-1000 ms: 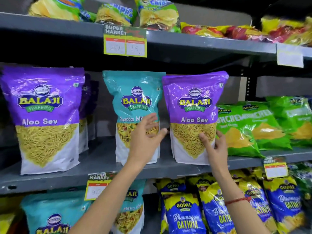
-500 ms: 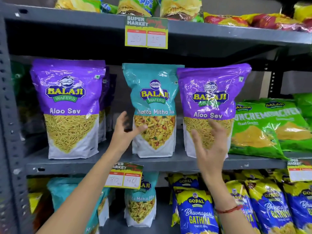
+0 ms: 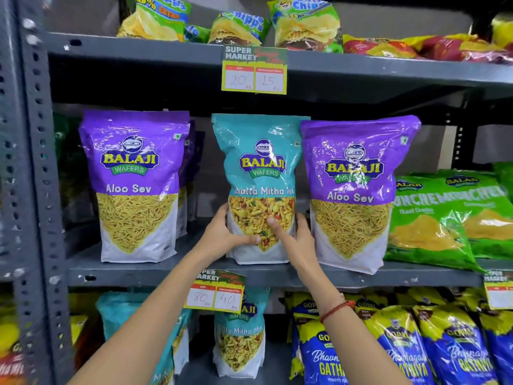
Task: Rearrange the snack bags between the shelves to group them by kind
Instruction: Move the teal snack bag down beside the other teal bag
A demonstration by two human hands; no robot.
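Observation:
A teal Khatta Mitha Mix bag (image 3: 261,162) stands upright on the middle shelf (image 3: 138,273) between two purple Aloo Sev bags, one on the left (image 3: 133,173) and one on the right (image 3: 355,184). My left hand (image 3: 224,234) grips the teal bag's lower left side. My right hand (image 3: 294,237) grips its lower right side, thumb across the front. More purple bags stand behind the left one. On the shelf below stand more teal Khatta Mitha Mix bags (image 3: 238,337).
Green Balaji bags (image 3: 444,215) lie right of the purple bag. Blue Gopal Gathiya bags (image 3: 402,345) fill the lower right shelf. Chips bags (image 3: 305,23) and red packets sit on the top shelf. A grey perforated upright (image 3: 36,162) bounds the left. Price tags (image 3: 254,70) hang on shelf edges.
Both hands were apart and open in front of the bags; they have closed in on the teal bag from both sides. The view has shifted left and down.

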